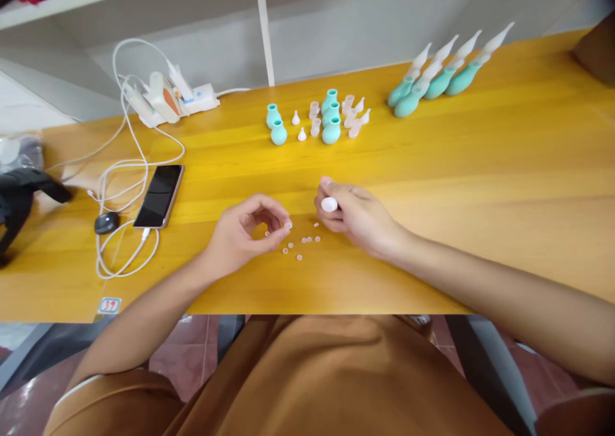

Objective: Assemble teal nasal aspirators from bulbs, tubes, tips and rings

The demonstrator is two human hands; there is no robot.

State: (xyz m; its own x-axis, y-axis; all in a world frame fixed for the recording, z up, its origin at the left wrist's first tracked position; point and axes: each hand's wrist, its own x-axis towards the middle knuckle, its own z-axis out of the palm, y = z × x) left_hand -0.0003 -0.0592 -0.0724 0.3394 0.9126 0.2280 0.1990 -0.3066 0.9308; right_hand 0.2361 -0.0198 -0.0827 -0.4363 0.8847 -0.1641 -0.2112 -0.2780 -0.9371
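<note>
My left hand [247,234] is closed in a pinch, with a small translucent ring [288,225] between thumb and fingertip. Opposite it, my right hand [358,215] is wrapped round a white piece [329,204] whose rounded end points toward me; the rest is hidden in the fingers, so its exact kind cannot be made out. Below and between the hands, several more tiny rings [299,257] lie scattered on the wooden table [384,282]. The two hands are apart from each other.
Teal rubber bulbs [331,131], small white tips [302,134] and translucent connectors [316,127] stand at the back. Several assembled bulb aspirators [437,82] lie at back right. A phone [160,196], white cables [129,164] and a power strip [199,100] occupy the left.
</note>
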